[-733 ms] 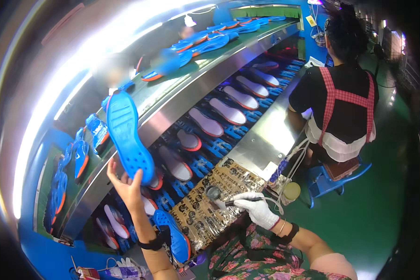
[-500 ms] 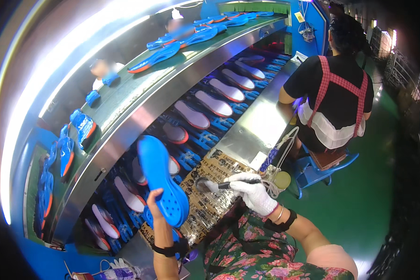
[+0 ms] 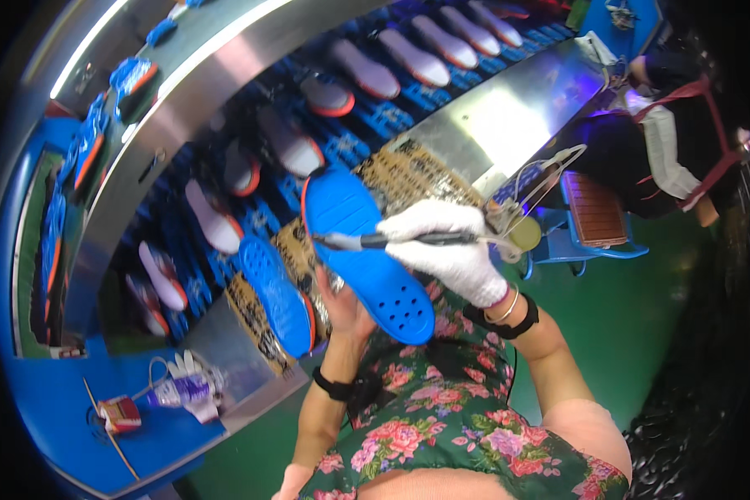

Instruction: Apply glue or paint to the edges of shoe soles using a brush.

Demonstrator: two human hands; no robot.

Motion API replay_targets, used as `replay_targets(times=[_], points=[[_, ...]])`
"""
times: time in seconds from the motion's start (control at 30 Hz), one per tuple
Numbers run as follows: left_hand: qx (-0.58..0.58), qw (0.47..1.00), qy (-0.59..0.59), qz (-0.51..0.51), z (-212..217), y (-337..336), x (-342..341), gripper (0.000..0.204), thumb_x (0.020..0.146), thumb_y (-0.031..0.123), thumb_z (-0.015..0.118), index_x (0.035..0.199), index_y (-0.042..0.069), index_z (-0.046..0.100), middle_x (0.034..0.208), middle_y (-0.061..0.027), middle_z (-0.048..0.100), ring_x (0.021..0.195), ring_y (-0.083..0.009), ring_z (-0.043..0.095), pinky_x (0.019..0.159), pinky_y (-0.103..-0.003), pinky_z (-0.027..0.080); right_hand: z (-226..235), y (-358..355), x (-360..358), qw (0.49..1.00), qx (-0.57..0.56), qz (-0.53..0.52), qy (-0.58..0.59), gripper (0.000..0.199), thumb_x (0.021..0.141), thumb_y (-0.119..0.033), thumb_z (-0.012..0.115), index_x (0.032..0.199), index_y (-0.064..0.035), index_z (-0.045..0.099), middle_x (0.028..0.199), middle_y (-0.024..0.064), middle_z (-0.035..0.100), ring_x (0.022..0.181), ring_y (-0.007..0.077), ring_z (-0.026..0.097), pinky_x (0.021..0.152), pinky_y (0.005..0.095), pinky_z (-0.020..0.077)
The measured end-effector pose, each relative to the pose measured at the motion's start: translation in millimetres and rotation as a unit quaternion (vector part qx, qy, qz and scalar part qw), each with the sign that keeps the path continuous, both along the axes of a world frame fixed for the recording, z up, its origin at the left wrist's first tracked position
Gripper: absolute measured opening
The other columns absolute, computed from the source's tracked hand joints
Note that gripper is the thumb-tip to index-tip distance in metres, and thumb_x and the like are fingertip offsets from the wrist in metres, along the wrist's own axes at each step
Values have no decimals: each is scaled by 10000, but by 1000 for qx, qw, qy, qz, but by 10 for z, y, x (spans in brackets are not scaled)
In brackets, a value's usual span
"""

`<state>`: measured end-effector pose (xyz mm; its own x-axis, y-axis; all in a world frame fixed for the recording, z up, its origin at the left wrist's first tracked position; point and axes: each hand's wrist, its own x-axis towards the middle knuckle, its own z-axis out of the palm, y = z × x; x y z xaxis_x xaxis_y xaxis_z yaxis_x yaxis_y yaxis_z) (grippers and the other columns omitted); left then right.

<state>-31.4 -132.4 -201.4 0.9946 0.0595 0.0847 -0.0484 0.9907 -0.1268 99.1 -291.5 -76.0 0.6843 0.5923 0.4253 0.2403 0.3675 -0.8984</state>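
My left hand (image 3: 344, 310), bare, supports a blue shoe sole (image 3: 354, 204) from below; its fingers are partly hidden. The sole is tilted, with grooves across its far half, round holes near its closer end and an orange rim. My right hand (image 3: 458, 254), in a white knitted glove, grips a black-handled brush (image 3: 371, 242). The brush's tip lies over the sole's left edge and seems to touch it. Left of my left hand, another blue shoe sole (image 3: 273, 292) rests at the edge of the patterned brown sheet (image 3: 404, 171).
A lower conveyor carries pale-topped soles (image 3: 367, 71) with orange rims. Wrapped blue soles (image 3: 92, 146) sit on the upper belt at left. A person (image 3: 683, 150) is at the right, near a blue stool (image 3: 596, 212). Cables and a round yellowish lid (image 3: 525, 235) are by the bench's right edge.
The brush has moved from the brown sheet onto the sole. My left hand has turned the sole and brought it toward my right hand. The whole view has shifted, and the person at right has leaned.
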Motion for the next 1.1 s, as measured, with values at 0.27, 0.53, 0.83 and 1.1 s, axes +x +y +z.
replay_targets(times=[0.27,0.53,0.83,1.1], points=[[186,971,127,87,313,-147,92,1093,862,917,230,1547,78,376,1468,-149,529,1295,-337,550,1119,-530,428,-71,267,-9,984,-1,-82,-158,226,781,-1,801,1005,-13,771,959,112,760,891,194,730,786,318,580],[409,855,277,160,356,-277,71,977,931,847,229,1580,123,319,1533,-108,468,1357,-286,497,1141,-461,415,93,383,41,915,0,-172,-365,268,746,30,783,1005,-40,766,979,139,755,806,259,697,730,342,550],[394,881,220,141,181,-143,8,915,952,816,269,1605,175,286,1582,-59,415,1431,-278,423,1204,-467,330,-196,378,-4,945,6,-184,-270,206,750,-1,809,944,-63,775,946,108,768,838,244,729,757,359,572],[446,853,232,140,199,-83,70,1034,880,889,284,1595,143,276,1556,-110,444,1389,-317,477,1158,-500,399,-261,232,-124,961,25,-22,-276,290,741,-15,812,1019,-95,784,1000,102,763,855,260,727,751,357,564]])
